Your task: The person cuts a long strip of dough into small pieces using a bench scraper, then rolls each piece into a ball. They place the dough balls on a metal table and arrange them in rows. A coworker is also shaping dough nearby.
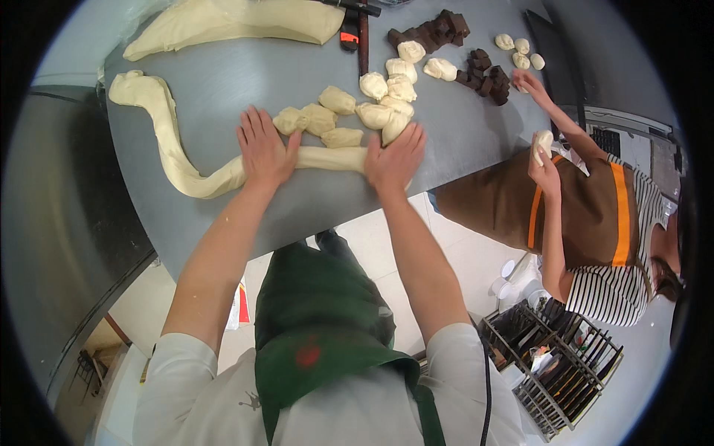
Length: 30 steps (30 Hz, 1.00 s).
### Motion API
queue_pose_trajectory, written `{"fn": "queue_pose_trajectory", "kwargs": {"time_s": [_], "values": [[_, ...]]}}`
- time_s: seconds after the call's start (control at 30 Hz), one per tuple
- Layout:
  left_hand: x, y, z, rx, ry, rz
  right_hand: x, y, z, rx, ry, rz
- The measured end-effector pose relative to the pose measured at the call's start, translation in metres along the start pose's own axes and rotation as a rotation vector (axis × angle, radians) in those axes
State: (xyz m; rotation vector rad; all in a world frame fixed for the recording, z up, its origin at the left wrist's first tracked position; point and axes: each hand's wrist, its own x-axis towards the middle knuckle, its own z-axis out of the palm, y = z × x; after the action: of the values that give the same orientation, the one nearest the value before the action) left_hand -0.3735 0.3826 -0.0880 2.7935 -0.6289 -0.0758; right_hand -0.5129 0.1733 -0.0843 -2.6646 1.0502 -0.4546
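A long rope of pale dough [173, 145] curves across the grey worktop towards me. My left hand [266, 150] lies flat over its middle stretch, palm down, with the thumb out to the side. Over the rope's right end rests my right hand [397, 159], also palm down; the fingertips are close to a dough piece [396, 127]. Between and beyond the hands lie several cut dough pieces [320, 119], some touching one another. A large slab of dough [240, 22] spans the far left of the worktop.
Dark brown blocks [435, 32] are piled beyond the dough pieces, with a second pile [485, 78] nearer the co-worker. A wooden rod [363, 44] and a black tool with an orange patch [349, 38] lie at the back. At right, a co-worker in a brown apron [491, 206] holds dough [542, 146].
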Motion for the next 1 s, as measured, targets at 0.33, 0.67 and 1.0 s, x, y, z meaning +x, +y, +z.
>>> {"fn": "queue_pose_trajectory", "kwargs": {"time_s": [0.33,0.67,1.0], "values": [[-0.147,0.04,-0.068,-0.213,-0.294,0.246,-0.11,0.022,-0.089,-0.044,-0.557,-0.13],[-0.143,0.139,-0.08,-0.246,-0.519,0.525,-0.085,0.03,-0.161,0.139,-0.736,-0.302],[-0.193,0.145,-0.087,-0.092,-0.247,0.541,-0.082,0.05,-0.145,0.635,-1.253,-0.372]]}}
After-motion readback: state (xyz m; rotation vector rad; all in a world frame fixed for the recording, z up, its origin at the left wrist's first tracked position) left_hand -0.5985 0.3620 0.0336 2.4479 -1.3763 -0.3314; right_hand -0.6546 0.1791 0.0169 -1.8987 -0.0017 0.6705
